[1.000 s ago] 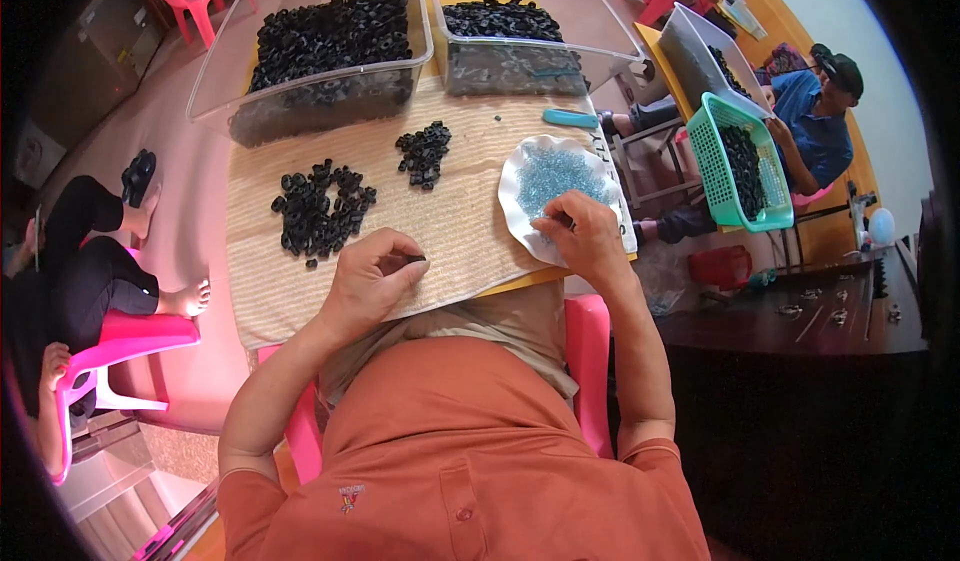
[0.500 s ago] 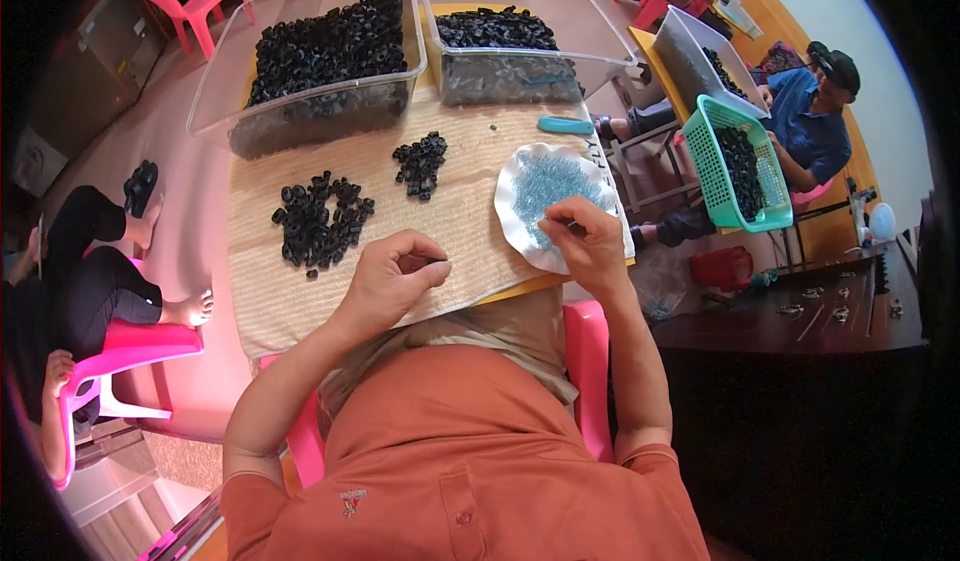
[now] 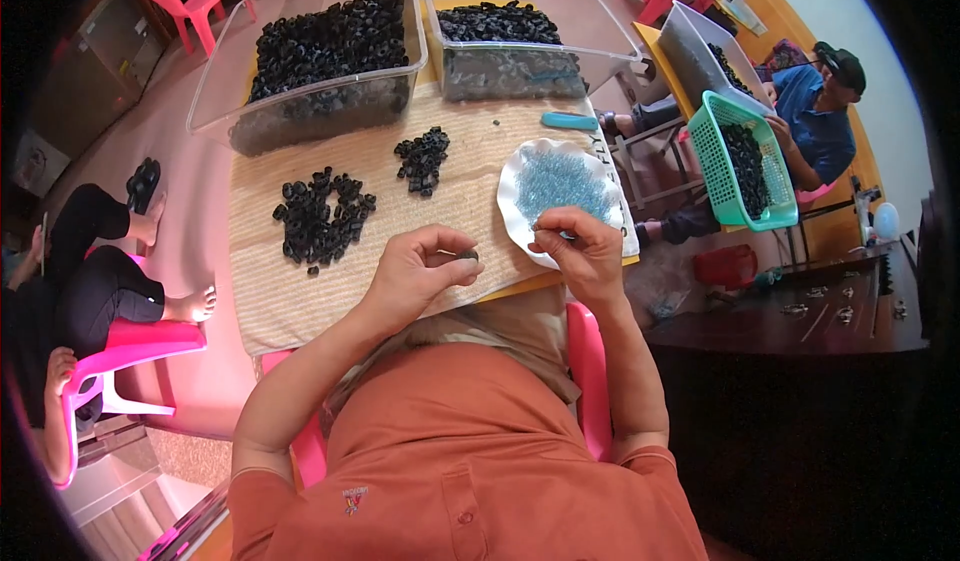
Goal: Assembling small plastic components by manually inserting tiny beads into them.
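My left hand [image 3: 415,276] hovers over the near part of the cloth, thumb and fingers pinched on a small black piece [image 3: 471,255]. Level with it, my right hand [image 3: 588,256] is closed in a pinch over the near rim of a white wavy-edged plate [image 3: 509,193]; what its fingertips hold is too small to make out. Small clear bluish pieces [image 3: 562,183] fill the plate. Beyond my left hand, two heaps of black ring-like pieces lie on the cloth, a larger heap [image 3: 312,223] and a smaller heap [image 3: 423,159].
Two clear plastic bins [image 3: 318,111] [image 3: 520,73] of black pieces stand at the table's far side. A blue-handled tool [image 3: 569,121] lies beyond the plate. At right, a person [image 3: 808,126] sits by a green basket [image 3: 708,166]. Someone else sits at left near a pink chair [image 3: 130,346].
My left hand has moved right, bringing the black piece closer to my right hand. The right fingertips have shifted slightly left and nearer to me, from over the bluish pieces to the plate's rim.
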Available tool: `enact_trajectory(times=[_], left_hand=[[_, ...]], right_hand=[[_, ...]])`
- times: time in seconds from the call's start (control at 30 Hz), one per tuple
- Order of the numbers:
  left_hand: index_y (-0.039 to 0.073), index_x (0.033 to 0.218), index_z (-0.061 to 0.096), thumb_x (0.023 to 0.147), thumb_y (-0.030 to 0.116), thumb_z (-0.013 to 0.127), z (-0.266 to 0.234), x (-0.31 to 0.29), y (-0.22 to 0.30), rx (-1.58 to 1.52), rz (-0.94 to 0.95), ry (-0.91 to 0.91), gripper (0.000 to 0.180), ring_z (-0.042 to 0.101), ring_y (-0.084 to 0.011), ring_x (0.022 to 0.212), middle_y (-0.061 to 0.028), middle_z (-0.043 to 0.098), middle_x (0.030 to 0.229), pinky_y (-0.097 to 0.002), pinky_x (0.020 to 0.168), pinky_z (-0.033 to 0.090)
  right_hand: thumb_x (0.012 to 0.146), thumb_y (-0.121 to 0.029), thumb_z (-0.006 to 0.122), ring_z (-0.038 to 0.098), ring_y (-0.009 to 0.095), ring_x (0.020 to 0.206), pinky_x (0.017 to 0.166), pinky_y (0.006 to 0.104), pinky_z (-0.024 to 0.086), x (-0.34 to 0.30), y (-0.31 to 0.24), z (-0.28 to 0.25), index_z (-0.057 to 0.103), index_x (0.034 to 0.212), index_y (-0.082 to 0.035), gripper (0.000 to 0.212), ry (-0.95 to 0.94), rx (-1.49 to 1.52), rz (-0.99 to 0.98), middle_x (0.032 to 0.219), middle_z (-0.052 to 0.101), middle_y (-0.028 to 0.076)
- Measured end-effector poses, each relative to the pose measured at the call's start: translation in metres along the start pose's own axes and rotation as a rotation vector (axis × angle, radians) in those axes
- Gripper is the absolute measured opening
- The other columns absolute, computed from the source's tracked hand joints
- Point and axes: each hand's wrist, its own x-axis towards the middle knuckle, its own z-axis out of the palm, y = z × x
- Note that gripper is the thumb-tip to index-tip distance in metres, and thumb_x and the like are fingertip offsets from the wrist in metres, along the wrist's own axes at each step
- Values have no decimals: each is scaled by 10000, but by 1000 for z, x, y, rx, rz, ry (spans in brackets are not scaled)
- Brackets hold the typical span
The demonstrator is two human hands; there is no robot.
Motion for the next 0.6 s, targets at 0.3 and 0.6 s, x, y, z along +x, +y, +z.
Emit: enact_trajectory(times=[0.3, 0.6], left_hand=[[-11, 1046, 687, 893, 32, 748, -2, -2, -8, -13, 23, 22, 171, 675, -120, 805, -62, 715, 936, -270, 745, 560], [-5, 1041, 677, 881, 6, 754, 0, -4, -7, -66, 29, -19, 178, 699, -132, 844, -72, 722, 946, -273, 787, 581]], right_hand=[[920, 84, 664, 670, 149, 877, 787, 311, 633, -4, -3, 13, 668, 1030, 54, 114, -80, 46, 69, 1023, 653, 92], [916, 69, 678, 686, 159, 849, 766, 296, 626, -9, -4, 27, 670, 1016, 73, 101, -182, 174, 89, 1013, 657, 111]])
